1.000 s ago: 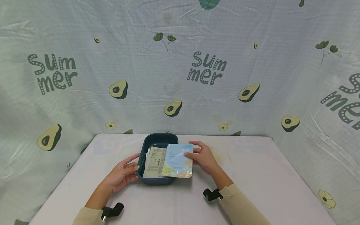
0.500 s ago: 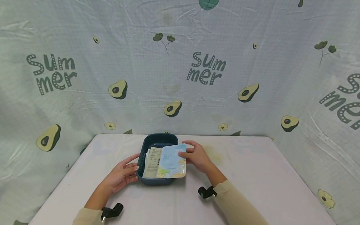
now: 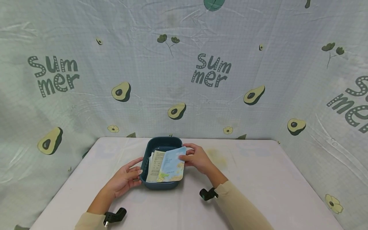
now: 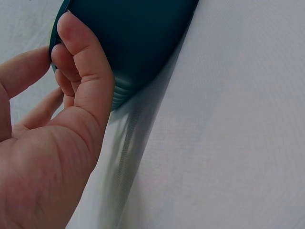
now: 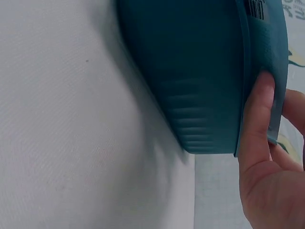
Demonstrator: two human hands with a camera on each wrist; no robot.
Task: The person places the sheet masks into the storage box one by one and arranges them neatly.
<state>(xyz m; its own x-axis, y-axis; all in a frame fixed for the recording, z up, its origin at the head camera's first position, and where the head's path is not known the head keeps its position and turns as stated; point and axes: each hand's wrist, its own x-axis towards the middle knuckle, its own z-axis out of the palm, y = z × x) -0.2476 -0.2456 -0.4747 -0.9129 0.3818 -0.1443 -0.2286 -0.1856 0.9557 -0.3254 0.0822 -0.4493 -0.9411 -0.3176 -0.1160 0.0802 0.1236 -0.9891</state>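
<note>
A light-blue flat sachet (image 3: 171, 166) with a cartoon print slants over the right part of a dark teal basket (image 3: 164, 186). My right hand (image 3: 198, 158) pinches the sachet's right edge, thumb on the printed face, beside the basket's right rim. Inside the basket, a beige printed sachet (image 3: 153, 166) leans partly under the blue one, with white edges showing at its left. At the basket's left side, my left hand (image 3: 126, 179) holds the rim; in the left wrist view its thumb and curled fingers meet the basket wall (image 4: 133, 38).
The basket stands on a white-covered table (image 3: 244, 179), near the middle. A printed curtain (image 3: 143, 70) with avocados and lettering hangs behind and at both sides. Black wrist cameras (image 3: 115, 215) sit at both beige sleeves.
My right hand has moved left with the blue sachet, bringing it further over the basket and covering more of the beige sachet. The sachet has tilted slightly. My left hand and the basket stay put.
</note>
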